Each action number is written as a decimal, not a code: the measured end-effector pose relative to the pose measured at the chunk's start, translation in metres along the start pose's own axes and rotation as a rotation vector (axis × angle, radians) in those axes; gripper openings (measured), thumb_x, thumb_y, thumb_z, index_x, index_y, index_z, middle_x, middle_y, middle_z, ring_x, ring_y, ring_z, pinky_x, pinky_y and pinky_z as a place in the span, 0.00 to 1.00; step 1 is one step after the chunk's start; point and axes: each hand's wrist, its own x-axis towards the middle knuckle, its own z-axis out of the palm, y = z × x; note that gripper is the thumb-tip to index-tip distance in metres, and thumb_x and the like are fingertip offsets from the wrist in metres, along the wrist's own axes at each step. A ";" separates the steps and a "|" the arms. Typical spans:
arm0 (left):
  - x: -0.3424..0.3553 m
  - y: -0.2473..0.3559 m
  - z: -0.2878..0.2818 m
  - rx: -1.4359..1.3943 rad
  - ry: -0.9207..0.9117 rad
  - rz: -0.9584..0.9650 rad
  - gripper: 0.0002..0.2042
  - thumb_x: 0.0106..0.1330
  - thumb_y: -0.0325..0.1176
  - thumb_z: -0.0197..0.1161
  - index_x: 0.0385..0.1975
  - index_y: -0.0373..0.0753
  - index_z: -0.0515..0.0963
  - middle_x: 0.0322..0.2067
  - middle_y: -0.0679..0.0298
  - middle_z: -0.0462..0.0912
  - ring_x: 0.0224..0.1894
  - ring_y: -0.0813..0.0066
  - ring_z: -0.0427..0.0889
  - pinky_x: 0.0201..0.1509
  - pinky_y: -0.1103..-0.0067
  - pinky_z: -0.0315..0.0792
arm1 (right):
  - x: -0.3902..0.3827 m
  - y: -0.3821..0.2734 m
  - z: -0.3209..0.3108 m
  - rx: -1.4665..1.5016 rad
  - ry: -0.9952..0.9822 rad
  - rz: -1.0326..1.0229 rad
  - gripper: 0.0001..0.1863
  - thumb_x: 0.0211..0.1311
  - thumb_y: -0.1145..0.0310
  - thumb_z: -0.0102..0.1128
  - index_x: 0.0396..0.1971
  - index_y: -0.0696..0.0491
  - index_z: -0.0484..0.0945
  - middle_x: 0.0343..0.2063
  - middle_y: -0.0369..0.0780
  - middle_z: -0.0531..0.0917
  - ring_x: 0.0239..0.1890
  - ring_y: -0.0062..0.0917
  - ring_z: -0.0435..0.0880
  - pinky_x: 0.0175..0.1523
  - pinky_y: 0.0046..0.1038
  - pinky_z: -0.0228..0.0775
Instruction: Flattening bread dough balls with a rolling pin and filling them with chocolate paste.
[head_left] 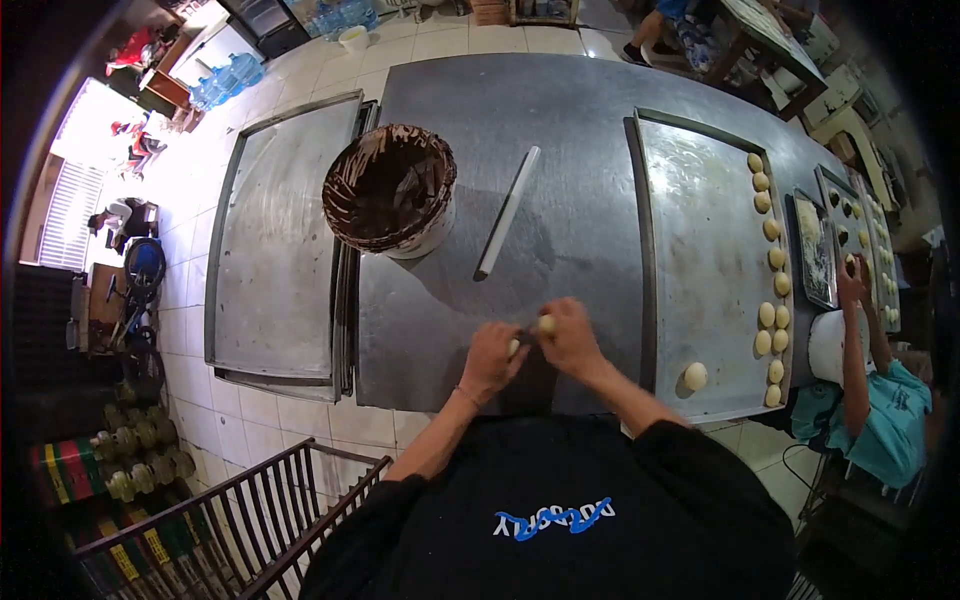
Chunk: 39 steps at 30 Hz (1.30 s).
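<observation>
Dough: one small pale dough ball [545, 323] is pinched in the closed fingers of the right hand [570, 340]; another dough piece [514, 347] is gripped by the curled left hand [492, 358], over the near table edge [440, 385]. Chocolate bucket [390, 190] is seen far left.

dough piece [545, 323] half hidden by fingers [560, 322]

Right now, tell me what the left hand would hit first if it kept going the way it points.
Probably the right hand: the left hand points right, and they nearly meet over a dough piece.
</observation>
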 end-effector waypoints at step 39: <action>0.043 0.034 -0.061 0.525 -0.619 -0.237 0.29 0.61 0.39 0.60 0.62 0.40 0.63 0.61 0.53 0.66 0.64 0.62 0.62 0.70 0.50 0.33 | -0.013 -0.029 -0.118 -0.475 -0.402 0.064 0.21 0.62 0.58 0.57 0.51 0.53 0.73 0.41 0.50 0.80 0.43 0.42 0.80 0.47 0.40 0.70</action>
